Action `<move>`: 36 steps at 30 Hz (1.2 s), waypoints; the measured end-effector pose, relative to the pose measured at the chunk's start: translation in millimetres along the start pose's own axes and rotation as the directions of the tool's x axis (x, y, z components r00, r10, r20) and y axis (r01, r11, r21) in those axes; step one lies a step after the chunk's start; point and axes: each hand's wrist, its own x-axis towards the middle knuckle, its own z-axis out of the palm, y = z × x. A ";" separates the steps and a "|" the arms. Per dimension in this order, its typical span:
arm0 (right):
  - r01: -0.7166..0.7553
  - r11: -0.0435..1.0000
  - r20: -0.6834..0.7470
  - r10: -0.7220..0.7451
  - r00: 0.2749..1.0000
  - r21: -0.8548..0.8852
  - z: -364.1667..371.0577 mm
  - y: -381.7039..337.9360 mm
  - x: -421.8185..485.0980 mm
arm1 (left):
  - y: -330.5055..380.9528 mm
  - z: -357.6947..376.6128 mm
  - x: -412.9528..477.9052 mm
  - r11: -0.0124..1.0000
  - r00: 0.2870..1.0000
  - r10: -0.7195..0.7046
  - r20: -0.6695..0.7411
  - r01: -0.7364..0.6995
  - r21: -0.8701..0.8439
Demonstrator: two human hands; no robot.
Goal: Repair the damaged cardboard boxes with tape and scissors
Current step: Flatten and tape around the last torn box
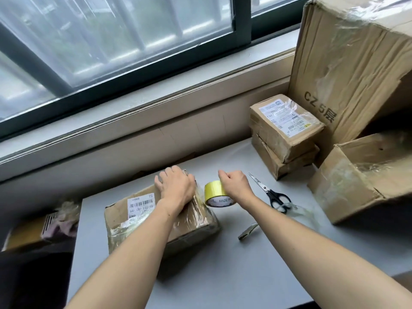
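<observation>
A worn cardboard box (133, 221) with a white barcode label lies on the grey table (223, 275), wrapped in wrinkled clear tape. My left hand (175, 186) presses flat on its far right top corner. My right hand (234, 184) grips a yellowish tape roll (217, 195) just right of the box; the roll stands on edge beside the box's right side. Black-handled scissors (270, 192) lie shut on the table to the right of my right hand.
Two small stacked boxes (285, 134) sit at the back right. A big box marked CZ (350, 70) stands behind them, an open box (365, 177) in front of it. Tape scraps (247, 231) lie near the scissors. A window sill (133, 121) runs behind. Another box (40, 226) sits at left.
</observation>
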 end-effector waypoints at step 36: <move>0.335 0.912 0.337 -0.400 0.852 0.236 84.1 -175.0 -107.4 | -168.9 -72.7 -33.5 0.622 0.992 -0.116 -0.048 0.035 -0.783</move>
